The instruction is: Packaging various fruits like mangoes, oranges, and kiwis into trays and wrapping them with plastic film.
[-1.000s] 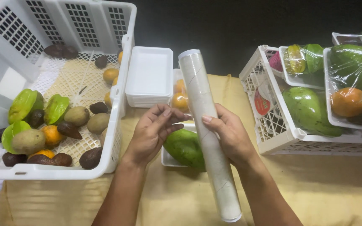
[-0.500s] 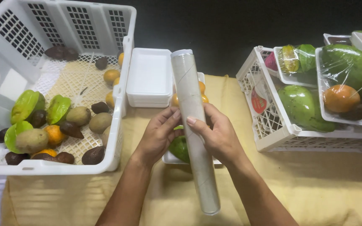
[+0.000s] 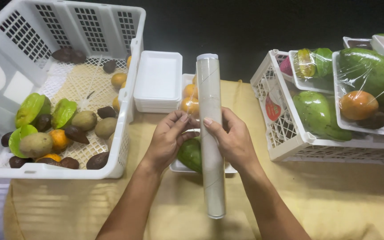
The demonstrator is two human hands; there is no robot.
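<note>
Here, both hands, left [image 3: 167,140] and right [image 3: 233,141], are pinching the cling-film roll [image 3: 211,133] in a fingertip grip above a green fruit [image 3: 190,154] on its foam tray [image 3: 179,167].

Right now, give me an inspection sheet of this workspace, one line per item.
Surface: table under a yellow cloth.
Job's things: cling film roll above a tray with a green fruit; stack of white foam trays.
Clutter: white crate of loose fruit on the left; smaller white crate of wrapped fruit trays on the right.
Fingers: left hand and right hand both on the roll.
Cables: nothing seen.
Surroundings: dark background.
</note>
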